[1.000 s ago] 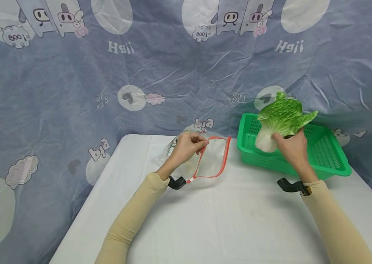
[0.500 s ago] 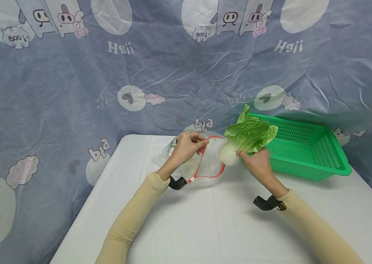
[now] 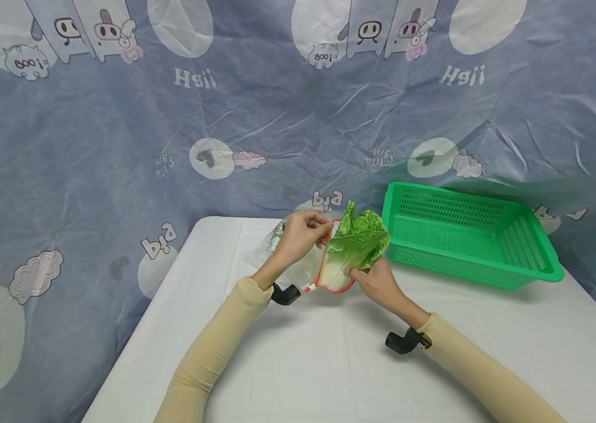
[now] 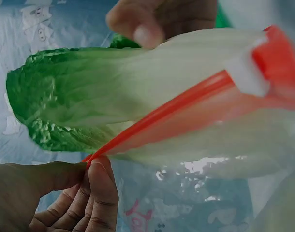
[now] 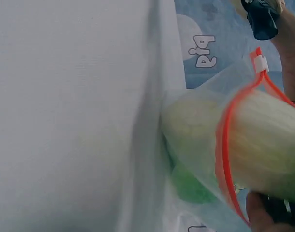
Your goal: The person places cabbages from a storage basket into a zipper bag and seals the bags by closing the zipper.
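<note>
backdrop (image 3: pixel 287 111): blue-grey, wrinkled | cartoon prints (image 3: pixel 369 29) | 2 "Haii" letterings (image 3: pixel 194 78) | table (image 3: pixel 298 358): white

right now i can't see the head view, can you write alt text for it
A person's right hand holds a leafy cabbage at the mouth of a red-edged clear bag, which the left hand pinches. To the right, a green basket stands on a white table, in front of a blue-gray cloth printed with cartoons.
</note>
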`<state>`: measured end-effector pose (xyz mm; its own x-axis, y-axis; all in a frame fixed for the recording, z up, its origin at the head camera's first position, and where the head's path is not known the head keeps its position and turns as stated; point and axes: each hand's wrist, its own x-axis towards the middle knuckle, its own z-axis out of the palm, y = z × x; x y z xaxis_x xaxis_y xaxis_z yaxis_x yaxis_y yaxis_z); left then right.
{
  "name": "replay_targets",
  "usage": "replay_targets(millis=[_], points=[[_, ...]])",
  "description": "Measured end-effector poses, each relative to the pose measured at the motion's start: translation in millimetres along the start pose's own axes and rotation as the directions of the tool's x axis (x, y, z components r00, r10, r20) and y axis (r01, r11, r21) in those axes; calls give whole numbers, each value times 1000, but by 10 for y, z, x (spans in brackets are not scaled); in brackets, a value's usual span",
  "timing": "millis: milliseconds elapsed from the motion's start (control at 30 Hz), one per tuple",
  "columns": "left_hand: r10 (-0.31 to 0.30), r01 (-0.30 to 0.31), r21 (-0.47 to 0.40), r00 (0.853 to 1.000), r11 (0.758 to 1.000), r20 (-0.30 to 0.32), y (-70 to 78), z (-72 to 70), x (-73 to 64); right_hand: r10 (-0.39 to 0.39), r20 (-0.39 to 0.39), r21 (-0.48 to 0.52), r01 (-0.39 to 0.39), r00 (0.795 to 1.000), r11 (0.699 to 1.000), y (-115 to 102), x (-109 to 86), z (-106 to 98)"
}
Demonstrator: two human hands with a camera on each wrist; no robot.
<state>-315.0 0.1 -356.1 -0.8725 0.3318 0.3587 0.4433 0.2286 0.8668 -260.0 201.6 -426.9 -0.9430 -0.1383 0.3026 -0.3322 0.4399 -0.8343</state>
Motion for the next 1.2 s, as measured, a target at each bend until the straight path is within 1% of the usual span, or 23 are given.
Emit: replay_targets(millis=[67,200,267,367,433,500,567,667,800,900,1033,1133,1200], points=[[4,-4,1,1000,1000,-6,1,10,-5,-37,70,-16,38,997,999,45,8,10],[7,-6,31,1000,999,-27,-1,37,-19,-83,179,-30,90,980,996,108,36,-7],[2,1,51,999,999,-47,-12,54,-26,-94,216,-9,98,972,995,134,50,-16],[-19,24,54,997,998,-79,-29,78,-35,-116,271,20,115,956,993,168,53,-9],[-33,39,64,994,997,-104,-37,91,-35,-140,291,24,139,947,990,180,52,8],[-39,49,75,992,996,-120,-34,96,-35,-170,299,5,177,939,984,188,54,27],[-38,49,89,991,995,-129,-25,93,-35,-189,297,-24,205,936,978,179,60,41],[-16,32,117,991,993,-136,-12,83,-36,-190,297,-61,218,936,974,146,83,45],[36,-17,148,992,989,-121,11,76,-46,-168,310,-74,200,936,977,109,126,30],[79,-66,155,994,986,-81,44,83,-62,-135,308,-97,172,942,980,107,166,25],[113,-105,184,993,977,-30,97,110,-86,-59,286,-207,122,956,971,66,211,40],[130,-124,198,991,972,-20,130,135,-104,-4,257,-293,82,966,953,-18,232,70],[146,-141,189,989,972,-14,148,157,-119,7,232,-318,69,973,945,-73,239,96]])
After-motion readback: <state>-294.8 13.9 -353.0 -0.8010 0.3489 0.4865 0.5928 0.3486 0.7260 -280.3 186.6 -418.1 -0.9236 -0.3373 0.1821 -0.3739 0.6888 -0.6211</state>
